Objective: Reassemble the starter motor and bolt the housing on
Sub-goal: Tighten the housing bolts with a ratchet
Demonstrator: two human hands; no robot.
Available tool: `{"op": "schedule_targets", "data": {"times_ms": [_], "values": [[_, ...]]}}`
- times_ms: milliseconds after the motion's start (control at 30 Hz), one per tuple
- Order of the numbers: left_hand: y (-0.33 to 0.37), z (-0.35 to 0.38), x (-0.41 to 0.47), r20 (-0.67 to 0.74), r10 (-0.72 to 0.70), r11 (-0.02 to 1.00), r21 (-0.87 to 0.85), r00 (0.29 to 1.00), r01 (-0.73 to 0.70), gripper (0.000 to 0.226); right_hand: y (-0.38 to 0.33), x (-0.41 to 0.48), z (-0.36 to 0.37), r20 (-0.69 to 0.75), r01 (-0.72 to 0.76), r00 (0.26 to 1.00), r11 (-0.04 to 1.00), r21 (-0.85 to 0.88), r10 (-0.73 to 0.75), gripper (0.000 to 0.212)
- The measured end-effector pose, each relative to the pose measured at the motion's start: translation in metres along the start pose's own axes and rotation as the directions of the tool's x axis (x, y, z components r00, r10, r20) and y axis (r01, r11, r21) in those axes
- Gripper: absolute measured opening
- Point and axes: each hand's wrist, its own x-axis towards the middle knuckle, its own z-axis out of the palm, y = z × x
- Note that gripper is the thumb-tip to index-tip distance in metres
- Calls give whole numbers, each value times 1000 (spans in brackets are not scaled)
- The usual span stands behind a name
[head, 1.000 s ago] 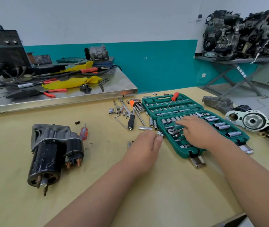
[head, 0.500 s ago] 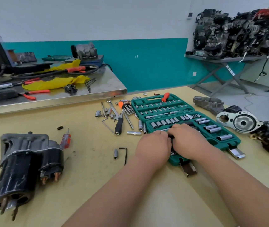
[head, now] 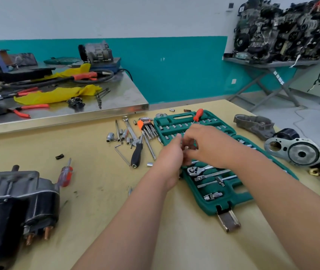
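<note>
Moved since half a second back: both hands lifted off the socket set (head: 223,193) and came together in the air above it, so the ratchet (head: 198,169) they'd been covering was showing in its slot again.
Hands: left hand (head: 171,155) and right hand (head: 209,146) were fingertip to fingertip, pinching something small between them. Couldn't tell what it was, the fingers hid it, maybe a socket or a bit.
Step in hand: looked like tool picking, getting a socket sorted for the housing bolts. No bolting going on yet.
Starter motor: the starter motor (head: 17,209) sat on the bench (head: 100,201) at the left edge, well apart from both hands, copper terminals pointing toward the camera. Nobody was touching it.
Housing: the grey end housing (head: 297,152) lay at the right end of the bench, past the case, also untouched.
Loose bits: sockets and hex keys (head: 147,128) were scattered just left of the case, with a red screwdriver (head: 65,174) near the motor.
Next move, my guess: fit that small piece onto the ratchet, then carry it across to the motor, which would need one hand freed to steady the motor.
</note>
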Motion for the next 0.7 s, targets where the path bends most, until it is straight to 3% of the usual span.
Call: {"op": "schedule_targets", "data": {"times_ms": [67, 133, 200, 267, 367, 533, 700], "values": [[-1, 1, 1, -4, 33, 998, 49, 999, -33, 34, 13, 10, -1, 40, -51, 998, 999, -12, 51, 17], [-5, 0, 5, -38, 75, 993, 99, 996, -71, 20, 41, 23, -3, -87, -177, 978, 977, 120, 188, 20], [-10, -5, 7, -120, 120, 983, 152, 985, -101, 18, 82, 38, -5, -268, -341, 866, 891, 300, 422, 17], [-13, -8, 8, -162, 152, 979, 162, 975, -125, 22, 119, 50, 2, -307, -501, 781, 839, 214, 544, 17], [-18, -7, 7, -163, 159, 977, 166, 974, -132, 20, 139, 65, 28, -283, -590, 775, 808, -1, 566, 18], [-20, -8, 7, -163, 181, 975, 157, 970, -155, 12, 141, 77, 42, -286, -615, 760, 788, -25, 584, 33], [-23, -8, 7, -166, 177, 977, 149, 970, -152, 11, 137, 85, 45, -320, -656, 743, 733, -180, 587, 23]]}}
